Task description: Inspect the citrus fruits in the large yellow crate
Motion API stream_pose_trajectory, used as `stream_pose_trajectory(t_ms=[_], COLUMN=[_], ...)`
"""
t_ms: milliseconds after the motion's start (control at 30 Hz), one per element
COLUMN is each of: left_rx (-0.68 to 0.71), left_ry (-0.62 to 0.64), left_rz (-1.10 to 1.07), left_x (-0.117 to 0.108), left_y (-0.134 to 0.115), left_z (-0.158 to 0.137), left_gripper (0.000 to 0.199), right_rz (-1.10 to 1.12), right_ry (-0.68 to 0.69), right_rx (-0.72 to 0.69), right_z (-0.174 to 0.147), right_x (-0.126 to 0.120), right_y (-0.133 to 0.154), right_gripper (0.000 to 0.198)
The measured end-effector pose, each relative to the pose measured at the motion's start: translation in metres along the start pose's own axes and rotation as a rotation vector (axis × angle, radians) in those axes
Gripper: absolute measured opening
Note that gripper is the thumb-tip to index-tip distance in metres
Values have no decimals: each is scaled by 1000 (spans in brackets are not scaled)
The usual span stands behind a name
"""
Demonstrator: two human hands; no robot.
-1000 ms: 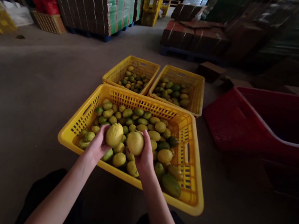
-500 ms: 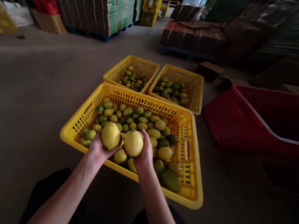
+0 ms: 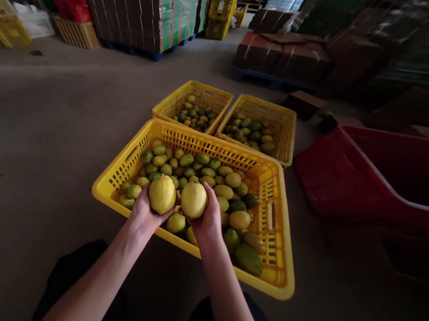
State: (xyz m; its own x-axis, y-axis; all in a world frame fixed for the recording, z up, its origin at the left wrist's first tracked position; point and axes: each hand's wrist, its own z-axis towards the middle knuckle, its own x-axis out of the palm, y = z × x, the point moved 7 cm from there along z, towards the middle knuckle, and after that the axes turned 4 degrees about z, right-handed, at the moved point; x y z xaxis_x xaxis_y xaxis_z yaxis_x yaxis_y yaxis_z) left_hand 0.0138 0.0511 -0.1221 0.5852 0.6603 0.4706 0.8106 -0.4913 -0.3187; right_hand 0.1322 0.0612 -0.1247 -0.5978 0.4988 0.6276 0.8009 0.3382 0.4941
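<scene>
My left hand point(image 3: 148, 212) is closed around a roundish yellow fruit point(image 3: 162, 194) with faint ridges. Beside it, my right hand point(image 3: 209, 217) grips a smoother, paler yellow fruit point(image 3: 193, 199). Both fruits are held up next to each other, above the near side of a yellow plastic crate point(image 3: 281, 236). Inside that crate lie many oval fruits of the same sort, from yellow to dark green, with a long green one point(image 3: 248, 258) at the near right. My palms and arms hide part of the crate's contents.
Two more yellow crates, a left one point(image 3: 160, 109) and a right one point(image 3: 291, 140), stand behind with similar fruit. A red tub point(image 3: 317, 182) is at the right. Farther back are wrapped stacks point(image 3: 177, 8) and brown boxes point(image 3: 259, 54) on blue pallets.
The whole view has shifted slightly, so the scene sits a little farther right. Both hands still hold the same two fruits in nearly the same place over the crate.
</scene>
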Motion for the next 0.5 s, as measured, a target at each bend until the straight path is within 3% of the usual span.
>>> stream_pose_trajectory(t_ms=[133, 300, 500], left_rx=[-3, -4, -8], left_ry=[38, -31, -29], left_rz=[10, -57, 1], left_x=[1, -5, -4], left_y=[-3, -2, -3], left_z=[-3, -5, -2], left_gripper=[24, 18, 17], right_rz=[-9, 10, 10], right_ry=[24, -56, -21], right_rx=[8, -6, 7], right_z=[1, 3, 2], right_x=[1, -6, -2], right_y=[-1, 0, -4], right_gripper=[25, 25, 24])
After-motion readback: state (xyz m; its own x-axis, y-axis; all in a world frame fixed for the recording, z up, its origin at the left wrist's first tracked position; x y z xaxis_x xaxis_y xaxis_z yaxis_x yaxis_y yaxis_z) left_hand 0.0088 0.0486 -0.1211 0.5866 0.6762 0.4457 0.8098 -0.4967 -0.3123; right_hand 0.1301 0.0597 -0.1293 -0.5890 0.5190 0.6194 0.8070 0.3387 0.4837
